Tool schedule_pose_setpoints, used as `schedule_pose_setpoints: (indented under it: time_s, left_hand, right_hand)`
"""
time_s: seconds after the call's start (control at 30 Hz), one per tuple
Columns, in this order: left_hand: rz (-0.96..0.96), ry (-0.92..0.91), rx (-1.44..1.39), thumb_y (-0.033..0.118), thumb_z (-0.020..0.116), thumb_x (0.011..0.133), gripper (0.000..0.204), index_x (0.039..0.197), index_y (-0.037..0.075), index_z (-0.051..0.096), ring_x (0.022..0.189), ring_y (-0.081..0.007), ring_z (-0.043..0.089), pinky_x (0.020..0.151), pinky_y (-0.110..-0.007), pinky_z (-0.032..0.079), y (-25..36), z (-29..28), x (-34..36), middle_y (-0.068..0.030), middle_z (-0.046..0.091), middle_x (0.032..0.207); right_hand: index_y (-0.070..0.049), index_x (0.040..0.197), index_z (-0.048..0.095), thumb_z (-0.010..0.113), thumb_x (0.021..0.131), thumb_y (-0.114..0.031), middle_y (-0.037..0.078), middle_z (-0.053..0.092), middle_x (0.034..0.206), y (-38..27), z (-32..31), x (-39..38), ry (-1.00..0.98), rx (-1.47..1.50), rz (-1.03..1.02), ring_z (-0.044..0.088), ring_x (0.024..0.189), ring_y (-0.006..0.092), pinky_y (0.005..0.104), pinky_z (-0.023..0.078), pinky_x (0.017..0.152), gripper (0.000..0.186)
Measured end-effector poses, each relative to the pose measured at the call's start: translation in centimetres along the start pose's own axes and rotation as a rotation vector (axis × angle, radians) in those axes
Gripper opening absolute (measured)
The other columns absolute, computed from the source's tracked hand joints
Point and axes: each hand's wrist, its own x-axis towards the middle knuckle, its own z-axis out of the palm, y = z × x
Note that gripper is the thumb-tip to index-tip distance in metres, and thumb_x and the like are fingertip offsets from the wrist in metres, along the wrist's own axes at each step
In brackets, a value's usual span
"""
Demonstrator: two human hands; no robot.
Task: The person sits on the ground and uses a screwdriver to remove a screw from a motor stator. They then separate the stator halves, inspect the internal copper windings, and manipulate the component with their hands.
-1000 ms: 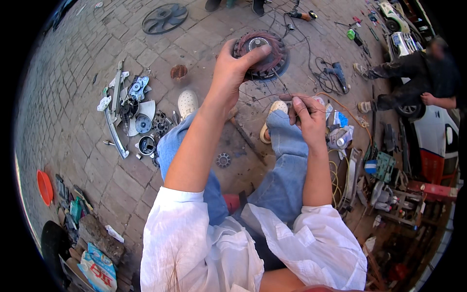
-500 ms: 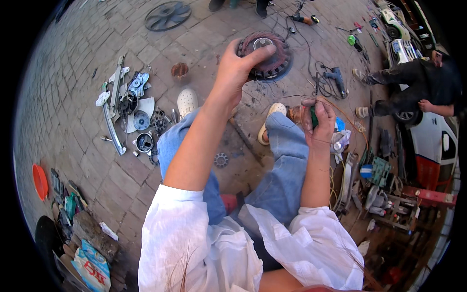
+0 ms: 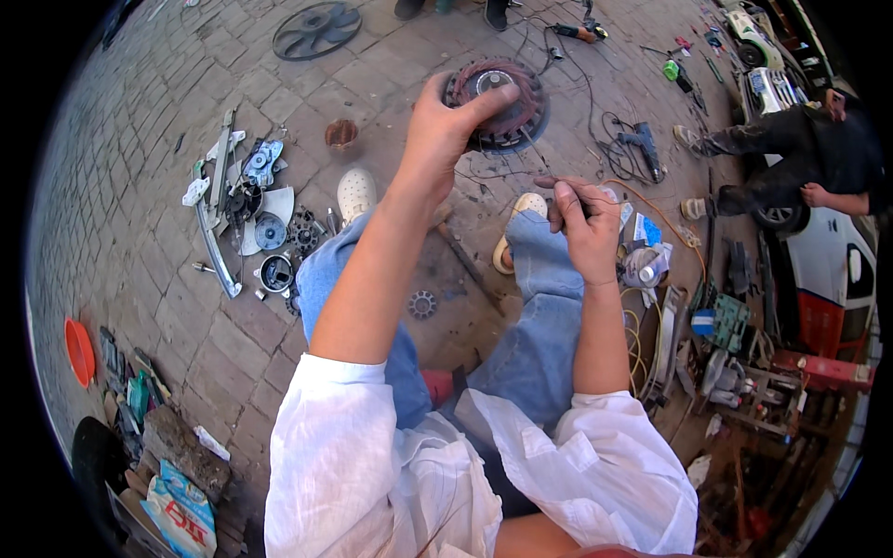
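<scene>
In front of me my left hand [image 3: 445, 126] grips the near left side of a round motor stator [image 3: 519, 110]. It has reddish-brown windings, dark teeth round its edge and a metal hub [image 3: 493, 82]; my thumb lies across the top by the hub. To the right and nearer me, my right hand [image 3: 584, 219] is closed round a thin-shafted tool [image 3: 545, 171], whose shaft points up and left toward the stator. Its handle is hidden in my fingers. Thin wires trail about the fingers and the stator.
A heat gun [image 3: 642, 144] with cables lies right of the stator. Left on the paving are metal motor parts [image 3: 270, 231], a rusty tin [image 3: 341, 133] and a fan [image 3: 317, 30]. A hammer [image 3: 467, 256] lies between my feet. Another person's legs [image 3: 758, 149] are at right.
My right hand has turned and moved slightly left. The tool's shaft, upright before, now slants toward the stator, and its green handle no longer shows. My left hand keeps its hold on the stator.
</scene>
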Motion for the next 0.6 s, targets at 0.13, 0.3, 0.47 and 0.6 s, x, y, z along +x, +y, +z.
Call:
schedule_pose_setpoints:
  time_s: [0.13,0.3,0.47,0.6]
  left_hand:
    - [0.006,-0.007,0.004,0.028,0.079,0.077,0.063,0.124,-0.001,0.049,0.094,-0.0166,0.065,0.079,-0.03,0.055,-0.24,0.04,0.07,-0.0107,0.063,0.108]
    - [0.005,0.01,0.006,0.029,0.08,0.076,0.066,0.125,-0.001,0.048,0.094,-0.017,0.065,0.081,-0.031,0.054,-0.24,0.16,-0.03,-0.0108,0.062,0.109]
    - [0.007,0.029,0.013,0.029,0.081,0.075,0.068,0.125,-0.002,0.048,0.095,-0.0175,0.065,0.082,-0.031,0.054,-0.08,0.24,-0.12,-0.0116,0.062,0.11]
    - [0.04,0.025,0.058,0.029,0.082,0.073,0.071,0.126,-0.003,0.047,0.097,-0.0181,0.064,0.084,-0.032,0.053,-0.06,0.31,-0.12,-0.0125,0.062,0.11]
  right_hand:
    - [0.003,0.1,0.07,0.059,0.094,-0.009,0.002,0.063,0.072,-0.07,0.13,0.05,0.009,0.003,-0.022,0.048,0.056,0.0051,0.0213,0.04,0.053,0.017]
    - [0.002,0.099,0.07,0.059,0.094,-0.009,0.001,0.062,0.069,0.13,0.17,-0.01,0.028,-0.042,-0.028,0.048,0.055,0.0051,0.0212,0.04,0.052,0.017]
    - [0.002,0.099,0.071,0.059,0.093,-0.009,0.001,0.061,0.068,-0.13,0.18,-0.04,0.036,-0.045,-0.01,0.048,0.055,0.005,0.0216,0.04,0.052,0.017]
    - [0.003,0.098,0.071,0.06,0.093,-0.011,0.001,0.061,0.067,-0.28,0.03,-0.07,0.03,-0.04,0.033,0.048,0.054,0.0051,0.022,0.04,0.052,0.018]
